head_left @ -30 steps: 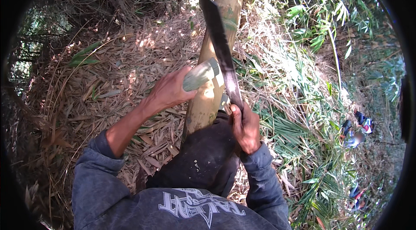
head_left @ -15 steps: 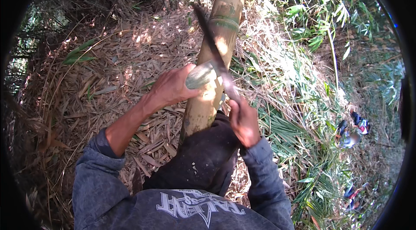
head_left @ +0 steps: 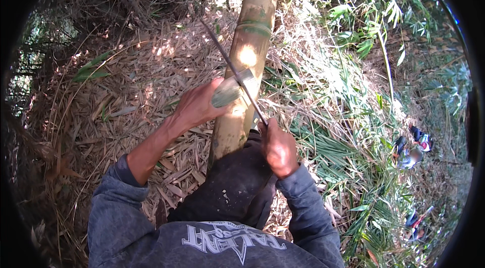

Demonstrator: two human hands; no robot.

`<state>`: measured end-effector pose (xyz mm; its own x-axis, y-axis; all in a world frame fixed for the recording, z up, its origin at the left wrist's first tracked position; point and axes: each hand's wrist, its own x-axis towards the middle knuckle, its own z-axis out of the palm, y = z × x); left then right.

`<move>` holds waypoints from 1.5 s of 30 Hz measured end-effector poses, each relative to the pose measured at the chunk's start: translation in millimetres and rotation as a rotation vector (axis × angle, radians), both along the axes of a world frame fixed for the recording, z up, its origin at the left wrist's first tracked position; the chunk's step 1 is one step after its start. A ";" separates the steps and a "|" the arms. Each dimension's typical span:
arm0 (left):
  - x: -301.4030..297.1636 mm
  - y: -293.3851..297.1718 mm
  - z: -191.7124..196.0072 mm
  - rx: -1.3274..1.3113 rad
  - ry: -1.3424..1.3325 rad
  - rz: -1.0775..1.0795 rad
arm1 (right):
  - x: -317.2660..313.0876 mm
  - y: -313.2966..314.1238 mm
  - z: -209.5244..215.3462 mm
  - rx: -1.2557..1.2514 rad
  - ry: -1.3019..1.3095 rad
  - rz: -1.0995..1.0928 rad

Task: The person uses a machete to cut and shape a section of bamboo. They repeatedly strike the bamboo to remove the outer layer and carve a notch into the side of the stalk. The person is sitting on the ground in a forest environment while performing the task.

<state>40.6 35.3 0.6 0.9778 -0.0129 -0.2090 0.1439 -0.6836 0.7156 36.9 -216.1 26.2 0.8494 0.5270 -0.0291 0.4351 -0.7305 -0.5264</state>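
Fingers of the left hand [head_left: 199, 104] and the right hand [head_left: 280, 149] were bent, each set gripping something. Thick and yellow-tan, a long bamboo pole [head_left: 252, 40] ran upward from the dark trousers [head_left: 230, 179], passing beyond the left fingertips. A long, dark metal machete [head_left: 235, 73] came from the right fist, its blade slanting up and left across the pole. Smallest was a short grey-green piece of cut bamboo [head_left: 226, 94], held between left thumb and forefinger and jutting rightward over the pole; the blade crossed it, contact unclear.
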 end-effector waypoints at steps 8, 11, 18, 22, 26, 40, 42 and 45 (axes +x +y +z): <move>-2.0 -2.4 -2.8 -0.045 0.039 0.026 | -9.4 3.8 -11.6 -0.028 0.036 -0.021; -5.9 1.3 -19.6 -0.029 -0.086 0.003 | -13.2 7.2 -14.2 -0.017 0.006 -0.017; -6.8 2.4 -32.4 -0.115 -0.062 0.011 | -18.5 11.6 -5.0 -0.018 0.074 -0.017; -10.2 5.6 -46.2 -0.064 -0.081 0.003 | -23.1 8.8 -10.0 0.001 0.067 -0.008; -11.3 4.7 -49.6 -0.163 -0.123 -0.006 | -24.3 9.9 -5.9 0.002 0.050 -0.014; -30.5 9.8 -83.7 -0.283 -0.188 -0.010 | -39.1 7.8 -14.6 0.017 0.101 0.018; -30.3 7.0 -81.3 -0.280 -0.215 -0.012 | -37.3 6.9 -12.2 0.029 0.057 0.040; -31.9 2.8 -76.2 -0.252 -0.276 -0.021 | -36.1 6.5 -10.9 0.039 0.030 0.056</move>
<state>8.7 38.1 -75.6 0.9959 -0.0506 0.0747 -0.0899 -0.4818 0.8717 0.7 -209.6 15.3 0.8176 0.5748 -0.0325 0.4583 -0.6840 -0.5676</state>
